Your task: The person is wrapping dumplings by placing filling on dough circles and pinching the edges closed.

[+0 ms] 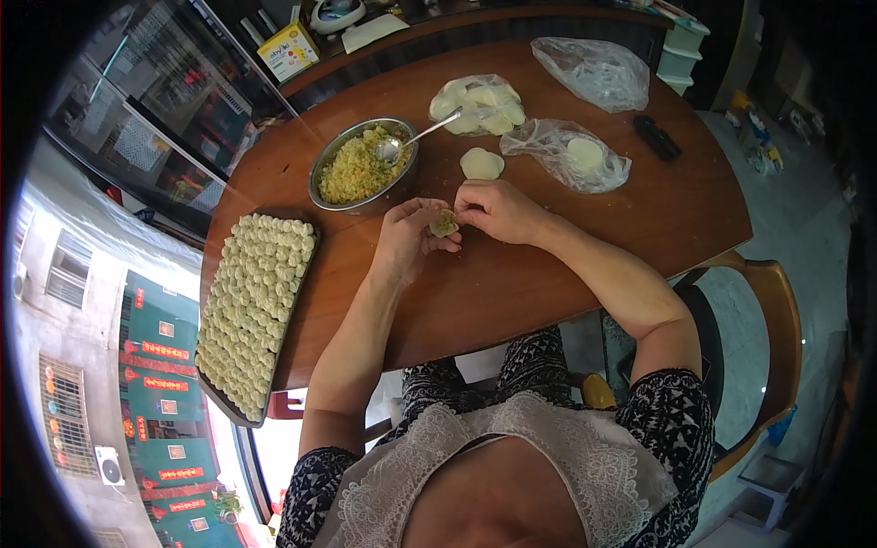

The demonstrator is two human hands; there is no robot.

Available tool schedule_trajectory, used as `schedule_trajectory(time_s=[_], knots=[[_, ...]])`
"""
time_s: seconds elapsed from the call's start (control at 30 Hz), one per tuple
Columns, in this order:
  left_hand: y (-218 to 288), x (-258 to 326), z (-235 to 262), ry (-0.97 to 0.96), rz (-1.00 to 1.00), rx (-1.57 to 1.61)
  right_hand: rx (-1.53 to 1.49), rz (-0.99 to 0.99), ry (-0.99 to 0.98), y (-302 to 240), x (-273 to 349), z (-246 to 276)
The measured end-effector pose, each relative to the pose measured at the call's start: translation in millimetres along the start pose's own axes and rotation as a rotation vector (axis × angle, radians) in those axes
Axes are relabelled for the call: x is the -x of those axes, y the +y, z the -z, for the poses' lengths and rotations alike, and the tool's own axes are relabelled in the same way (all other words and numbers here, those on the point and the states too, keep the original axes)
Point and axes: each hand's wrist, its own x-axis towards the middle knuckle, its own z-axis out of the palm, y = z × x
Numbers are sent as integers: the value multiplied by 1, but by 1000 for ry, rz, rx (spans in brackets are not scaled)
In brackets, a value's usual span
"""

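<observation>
My left hand (408, 239) cups a small dumpling wrapper with green filling (444, 223) over the round wooden table (566, 265). My right hand (498, 209) pinches the same dumpling at its right edge. Just beyond the hands stands a metal bowl of yellow-green filling (358, 167) with a spoon (416, 139) resting in it. A loose round wrapper (481, 163) lies on the table just past my right hand.
A dark tray (205, 391) packed with several rows of folded dumplings lies at the table's left. Plastic bags with wrappers (477, 105) (568, 152) and an empty-looking bag (594, 71) sit at the back. A black object (657, 138) lies far right. A wooden chair (772, 329) stands at right.
</observation>
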Motion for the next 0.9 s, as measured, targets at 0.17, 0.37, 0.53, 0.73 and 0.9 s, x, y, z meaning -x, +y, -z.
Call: schedule_trajectory(time_s=[0.17, 0.37, 0.53, 0.73, 0.9], knots=[[-7, -3, 4, -7, -30, -140, 37, 44, 11, 0, 2, -1], [-7, -1, -2, 2, -46, -262, 80, 106, -1, 2, 2, -2], [-6, -1, -1, -7, -34, -268, -3, 2, 14, -1, 2, -3], [-2, 0, -1, -35, -14, -282, -52, 26, -30, 0, 2, -3], [1, -2, 5, -75, 30, -113, -7, 38, -6, -2, 1, 1]])
